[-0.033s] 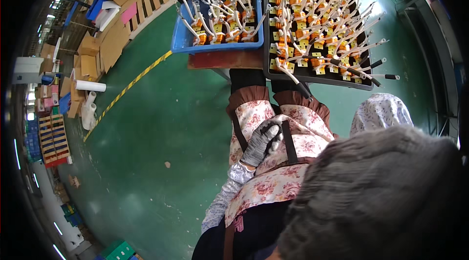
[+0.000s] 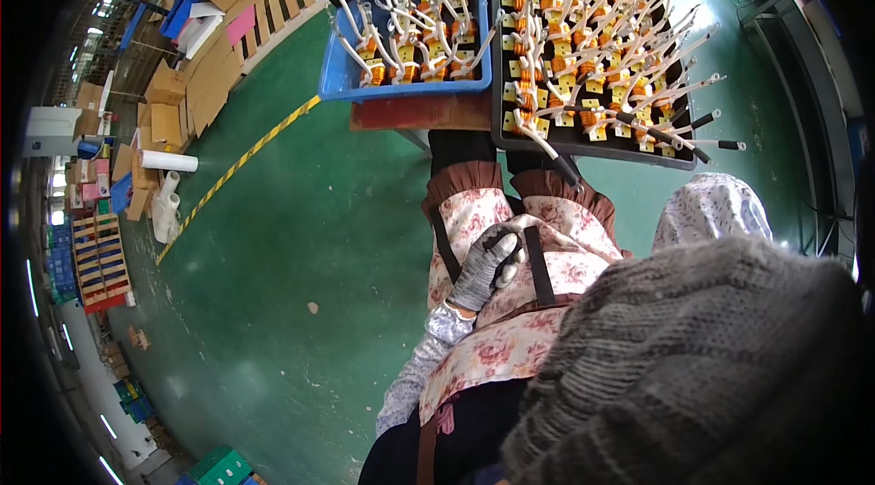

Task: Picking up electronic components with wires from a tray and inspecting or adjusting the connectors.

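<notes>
Resting a gloved left hand on the floral apron, seated before trays of wound coils.

Fingers lay loosely curled and flat against the lap, holding nothing; right hand was hidden, probably under the grey knit sleeve, so its state could not be told. Coil parts with white leads sat well ahead in a blue tray and a black tray beside it. Judged best: reach forward, lift one coil by its body, not its leads.

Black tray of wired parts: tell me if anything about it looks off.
The black tray is crammed, and several black-tipped leads jut past its near rim over the green floor. The gloved left hand rests on the floral apron, away from it.
</notes>
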Demonstrator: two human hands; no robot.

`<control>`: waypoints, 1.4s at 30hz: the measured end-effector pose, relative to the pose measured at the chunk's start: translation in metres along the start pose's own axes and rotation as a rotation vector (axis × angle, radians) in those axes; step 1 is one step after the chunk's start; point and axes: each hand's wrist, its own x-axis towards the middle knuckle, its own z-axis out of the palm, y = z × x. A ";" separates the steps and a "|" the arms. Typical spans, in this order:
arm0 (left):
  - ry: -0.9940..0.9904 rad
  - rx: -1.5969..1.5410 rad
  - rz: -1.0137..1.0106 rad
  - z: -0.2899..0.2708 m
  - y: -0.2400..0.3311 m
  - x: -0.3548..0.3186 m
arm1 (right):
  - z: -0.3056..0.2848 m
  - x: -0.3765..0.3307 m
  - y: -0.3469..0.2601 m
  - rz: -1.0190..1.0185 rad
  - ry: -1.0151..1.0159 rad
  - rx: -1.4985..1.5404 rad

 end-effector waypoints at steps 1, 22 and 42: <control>-0.050 -0.008 0.044 -0.011 -0.003 0.002 | -0.002 0.003 -0.001 -0.012 -0.007 -0.010; 0.215 0.073 -0.070 -0.010 0.023 0.027 | -0.036 -0.015 -0.008 -0.091 0.090 -0.131; 0.105 -0.027 -0.089 -0.016 0.018 0.051 | -0.108 0.033 0.094 0.360 0.029 -1.064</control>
